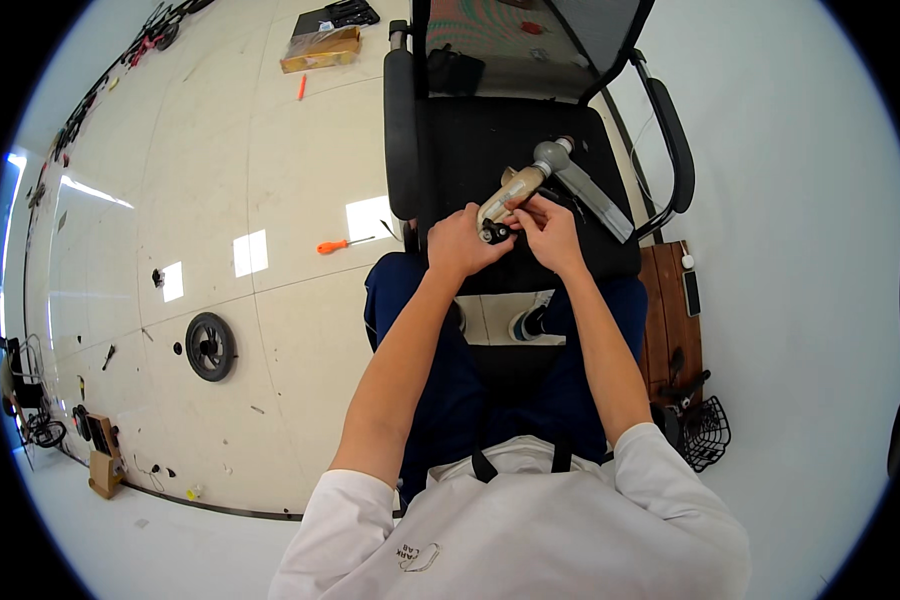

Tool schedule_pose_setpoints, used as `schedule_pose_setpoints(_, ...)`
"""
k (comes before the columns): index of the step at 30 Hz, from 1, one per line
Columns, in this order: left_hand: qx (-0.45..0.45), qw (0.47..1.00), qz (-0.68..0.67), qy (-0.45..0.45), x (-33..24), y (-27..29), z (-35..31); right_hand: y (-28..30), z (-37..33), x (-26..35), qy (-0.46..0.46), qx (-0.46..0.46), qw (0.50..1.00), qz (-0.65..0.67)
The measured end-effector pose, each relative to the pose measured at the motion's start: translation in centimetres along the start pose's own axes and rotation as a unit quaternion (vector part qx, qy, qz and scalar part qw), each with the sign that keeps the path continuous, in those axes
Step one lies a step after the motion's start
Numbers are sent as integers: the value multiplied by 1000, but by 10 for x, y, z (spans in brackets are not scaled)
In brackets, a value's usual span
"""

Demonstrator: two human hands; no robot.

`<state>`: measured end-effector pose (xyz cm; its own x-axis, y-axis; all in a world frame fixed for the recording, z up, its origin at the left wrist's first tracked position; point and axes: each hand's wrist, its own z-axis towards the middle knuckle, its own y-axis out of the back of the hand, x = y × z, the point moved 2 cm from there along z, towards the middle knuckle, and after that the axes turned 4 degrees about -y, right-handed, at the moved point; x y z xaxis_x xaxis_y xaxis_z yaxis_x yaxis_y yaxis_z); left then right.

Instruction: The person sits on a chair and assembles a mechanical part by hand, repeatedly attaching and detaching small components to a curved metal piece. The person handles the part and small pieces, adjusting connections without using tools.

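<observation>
A grey metal frame part (592,198) with a rounded joint lies slantwise on the black seat of an office chair (460,130). One arm of it is a tube in tan wrapping (513,193), reaching toward me. At that tube's near end sits a small black fitting (495,232) with a round metal piece in it. My left hand (458,245) is closed around the near end, beside the fitting. On the other side, my right hand (548,232) has its fingers bent together against the tube and fitting; whatever its fingertips pinch is too small to make out.
Left of the chair, an orange-handled screwdriver (333,246) and a small black wheel (210,347) lie on the tiled floor. Farther off are an orange stick (302,88) and a cardboard box (322,50). A wooden board (660,330) and black wire basket (707,435) stand at right.
</observation>
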<state>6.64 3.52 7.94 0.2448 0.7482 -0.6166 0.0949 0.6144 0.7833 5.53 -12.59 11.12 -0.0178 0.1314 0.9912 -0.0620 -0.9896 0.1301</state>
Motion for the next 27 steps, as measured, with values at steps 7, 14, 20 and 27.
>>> schedule_pose_setpoints(7,-2,1000,-7,-2,-3,4,-1,9,2,0,4,-3,993,-119)
schedule_pose_setpoints(14,16,1000,13,9,-2,3,0,4,9,-1,43,-44,974,-220)
schedule_pose_setpoints(20,18,1000,9,-5,-4,7,1,12,11,-15,59,10,986,-154)
schedule_pose_setpoints(27,-17,999,36,-33,-12,16,-5,9,11,-11,49,-73,979,-184)
